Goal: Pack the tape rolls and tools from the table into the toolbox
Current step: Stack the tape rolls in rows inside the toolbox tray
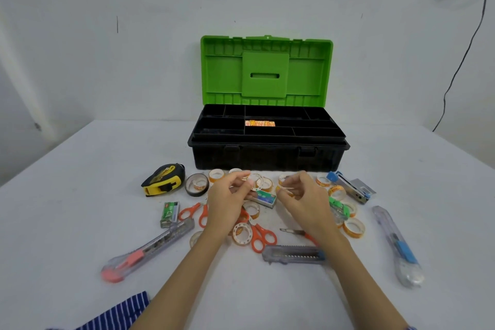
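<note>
Striped cloth point(117, 313): blue and white, cut off at the bottom edge, lower left.
Pink-slider knife point(146, 249): clear-bodied box cutter, lying diagonally, far left of the pile.
Tape measure point(164, 179): yellow and black, on the table point(80, 195) left of the toolbox front.
Staple box point(169, 214): green label, print too small to read.
Black tape roll point(197, 184): lying flat, a small tape roll inside its core.
Scissors point(261, 236): orange handles, blades partly hidden under the left forearm; a second pair beside them is mostly covered.
Left hand point(227, 195): fingers curled, thumb and fingertips pinching a small clear tape roll point(254, 181) held above the pile.
Toolbox point(267, 153): black base, green lid point(266, 72) upright; top tray divided into compartments.
Tray contents: one row of small orange-printed tape rolls point(259, 123) in a middle compartment.
Right hand point(300, 195): fingers curled, pinching something small and orange; cannot tell what it is.
Grey knife point(293, 254): near the right forearm.
Loose tape rolls point(353, 228): scattered right of the hands, some overlapping.
Stapler point(351, 187): blue and metal, details blurred.
Blue-slider knife point(399, 246): far right.
</note>
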